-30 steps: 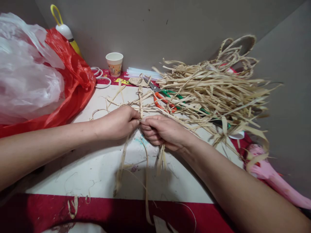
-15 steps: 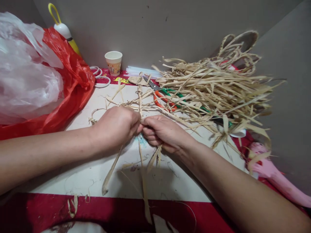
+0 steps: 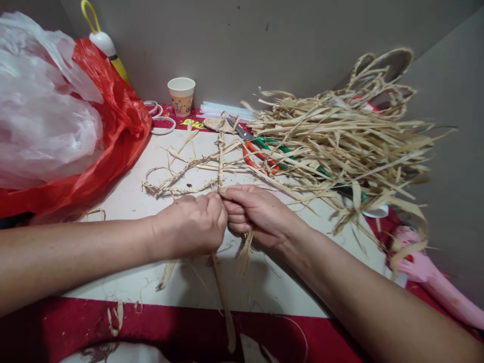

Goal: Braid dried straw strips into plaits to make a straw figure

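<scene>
A thin braid of dried straw-like strips [image 3: 221, 159] runs down the middle of the white board toward my hands. My left hand [image 3: 200, 222] is closed in a fist at the braid's lower end. Touching it from the right, my right hand [image 3: 253, 209] is closed too, thumb and forefinger pinched on the braid. Loose strip ends hang below; one long strip [image 3: 225, 297] reaches over the board's front edge. The part between the fingers is hidden. Left of the braid lies a looped twisted cord [image 3: 181, 184] of the same material.
A heap of dried strips [image 3: 340, 136] covers the right side, with orange-and-green-handled scissors [image 3: 260, 154] at its left. A paper cup [image 3: 182, 98] stands at the back. Plastic bags [image 3: 117, 121] fill the left. A pink object [image 3: 434, 277] lies at the right on the red cloth [image 3: 181, 333].
My left hand has moved down and slightly right, uncovering the looped cord. My right hand keeps its pinch near the braid's end. The whole view has shifted slightly.
</scene>
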Action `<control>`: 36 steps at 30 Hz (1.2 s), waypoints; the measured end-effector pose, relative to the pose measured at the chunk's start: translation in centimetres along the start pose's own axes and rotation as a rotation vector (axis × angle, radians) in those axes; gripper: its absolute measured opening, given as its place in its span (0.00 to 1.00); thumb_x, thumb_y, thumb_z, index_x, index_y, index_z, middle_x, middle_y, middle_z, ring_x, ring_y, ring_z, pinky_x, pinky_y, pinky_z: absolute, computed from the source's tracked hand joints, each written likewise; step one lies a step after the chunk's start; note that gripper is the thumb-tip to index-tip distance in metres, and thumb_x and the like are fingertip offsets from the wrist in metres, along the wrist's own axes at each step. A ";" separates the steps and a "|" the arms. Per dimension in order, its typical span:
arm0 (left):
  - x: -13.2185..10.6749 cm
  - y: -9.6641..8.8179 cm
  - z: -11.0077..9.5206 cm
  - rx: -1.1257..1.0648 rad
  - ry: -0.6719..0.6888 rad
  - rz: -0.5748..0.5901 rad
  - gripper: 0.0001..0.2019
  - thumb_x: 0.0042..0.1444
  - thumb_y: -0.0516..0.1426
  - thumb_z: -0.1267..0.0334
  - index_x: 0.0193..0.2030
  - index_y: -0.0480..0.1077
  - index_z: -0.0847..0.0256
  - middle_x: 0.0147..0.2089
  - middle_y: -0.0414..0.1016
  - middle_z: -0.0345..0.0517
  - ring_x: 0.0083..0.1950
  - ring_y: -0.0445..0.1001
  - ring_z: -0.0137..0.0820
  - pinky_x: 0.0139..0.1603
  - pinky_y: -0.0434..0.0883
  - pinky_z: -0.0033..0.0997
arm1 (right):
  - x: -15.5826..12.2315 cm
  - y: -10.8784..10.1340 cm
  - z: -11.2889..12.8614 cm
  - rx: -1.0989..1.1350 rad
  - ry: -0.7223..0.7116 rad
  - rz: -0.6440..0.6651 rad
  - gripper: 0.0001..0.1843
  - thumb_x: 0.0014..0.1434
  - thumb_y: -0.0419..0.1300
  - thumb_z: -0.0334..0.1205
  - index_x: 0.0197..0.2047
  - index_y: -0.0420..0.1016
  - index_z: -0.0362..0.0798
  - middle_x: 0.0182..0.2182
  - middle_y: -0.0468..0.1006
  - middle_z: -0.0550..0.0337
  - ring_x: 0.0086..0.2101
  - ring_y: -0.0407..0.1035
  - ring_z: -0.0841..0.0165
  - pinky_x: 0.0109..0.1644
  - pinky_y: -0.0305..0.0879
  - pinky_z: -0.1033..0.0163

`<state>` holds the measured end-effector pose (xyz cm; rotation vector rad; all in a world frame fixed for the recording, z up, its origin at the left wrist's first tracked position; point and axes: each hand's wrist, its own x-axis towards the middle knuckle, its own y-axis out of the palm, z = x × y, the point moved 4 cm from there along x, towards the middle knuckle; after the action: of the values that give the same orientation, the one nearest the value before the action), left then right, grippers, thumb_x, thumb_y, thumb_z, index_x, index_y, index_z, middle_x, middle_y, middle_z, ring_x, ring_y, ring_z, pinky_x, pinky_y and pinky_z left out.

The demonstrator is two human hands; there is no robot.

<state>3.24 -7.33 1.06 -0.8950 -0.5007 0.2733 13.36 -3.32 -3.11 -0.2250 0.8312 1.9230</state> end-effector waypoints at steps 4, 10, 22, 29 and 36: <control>0.3 -0.2 -0.3 0.005 0.060 0.036 0.16 0.57 0.44 0.77 0.39 0.73 0.74 0.30 0.76 0.53 0.24 0.72 0.32 0.17 0.63 0.28 | 0.0 0.1 0.0 -0.019 -0.021 0.014 0.15 0.54 0.57 0.35 0.19 0.59 0.45 0.13 0.49 0.73 0.14 0.36 0.81 0.14 0.35 0.75; -0.8 -1.0 -1.9 -0.229 0.084 0.184 0.15 0.56 0.45 0.73 0.38 0.73 0.69 0.28 0.74 0.52 0.24 0.72 0.34 0.17 0.64 0.31 | 0.0 -0.1 0.3 -0.067 -0.008 -0.036 0.09 0.56 0.54 0.35 0.24 0.67 0.43 0.14 0.48 0.73 0.15 0.36 0.81 0.14 0.35 0.75; 0.3 1.7 7.1 -1.346 -0.871 0.270 0.06 0.53 0.53 0.68 0.36 0.70 0.63 0.29 0.74 0.42 0.29 0.70 0.26 0.32 0.68 0.27 | -0.1 -0.3 1.1 -0.051 0.007 0.034 0.09 0.54 0.55 0.33 0.24 0.65 0.43 0.14 0.48 0.74 0.15 0.36 0.81 0.15 0.34 0.75; 1.5 4.2 4.4 -1.977 -0.967 0.570 0.10 0.57 0.50 0.69 0.26 0.67 0.66 0.20 0.65 0.38 0.20 0.61 0.20 0.23 0.63 0.23 | 0.1 -0.8 1.3 -0.097 0.017 0.075 0.10 0.56 0.55 0.36 0.24 0.66 0.43 0.13 0.49 0.74 0.14 0.35 0.82 0.15 0.34 0.76; 1.0 4.3 5.7 -1.712 -0.860 0.543 0.07 0.53 0.55 0.66 0.30 0.72 0.66 0.18 0.57 0.32 0.19 0.50 0.19 0.19 0.50 0.23 | 0.0 -0.9 1.7 -0.155 0.035 0.088 0.09 0.56 0.55 0.36 0.25 0.65 0.44 0.13 0.47 0.74 0.15 0.34 0.81 0.15 0.34 0.76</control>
<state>1.02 -0.49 0.92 -2.6319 -1.3408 0.7654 14.45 -2.01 -2.28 -0.3207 0.7253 2.0739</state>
